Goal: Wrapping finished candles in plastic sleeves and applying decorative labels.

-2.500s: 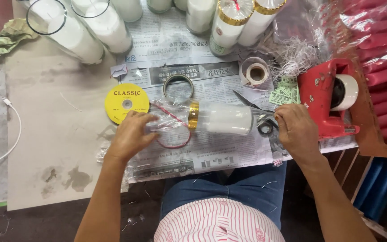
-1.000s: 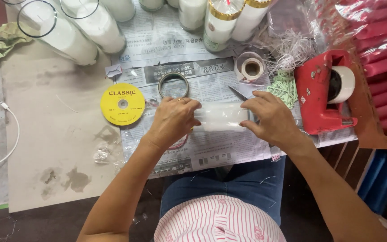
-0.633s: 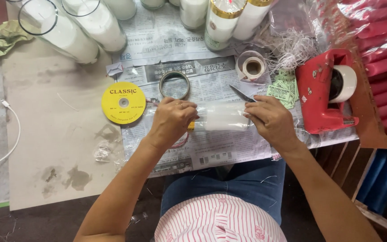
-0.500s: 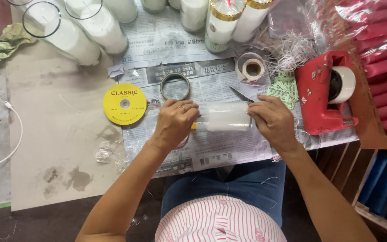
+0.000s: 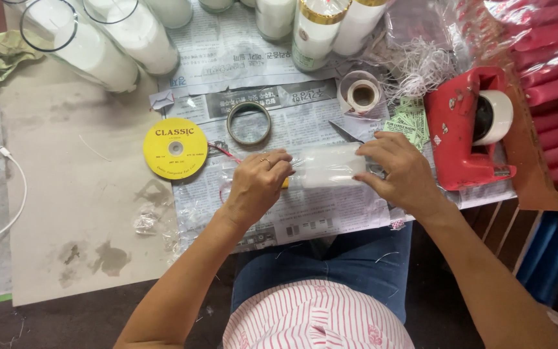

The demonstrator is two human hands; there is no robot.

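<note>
A white candle wrapped in clear film (image 5: pixel 328 167) lies on its side on the newspaper (image 5: pixel 305 213) spread over the near part of the table, its length running left to right, directly in front of the person. The left hand (image 5: pixel 258 185) is closed around the candle's left end, fingers curled over the top, where a bit of yellow band shows just under the knuckles. The right hand (image 5: pixel 400 169) grips the right end, fingers bent over the film and thumb tucked on the near side, so the candle is held between both hands. Just to the left, a thin red ribbon (image 5: pixel 224 152) runs from the left hand toward a flat yellow ribbon spool (image 5: pixel 175 148) lying on the paper. Beyond the hands, further away, lie an empty tape ring (image 5: pixel 248 123) and a small roll of clear tape (image 5: pixel 361 94), with a scissor blade (image 5: pixel 347 132) poking out just beyond the right hand. To the right stands a red tape dispenser (image 5: pixel 460 129) holding a white roll, with green paper labels (image 5: pixel 408 124) between it and the hands. Along the far edge stand several white candles in glass jars (image 5: pixel 101 55) and a gold-trimmed candle (image 5: pixel 314 32). At the far right, red candles (image 5: pixel 550 71) lie stacked in clear wrapping. A white cable (image 5: pixel 8 194) curves over the table at the far left.
</note>
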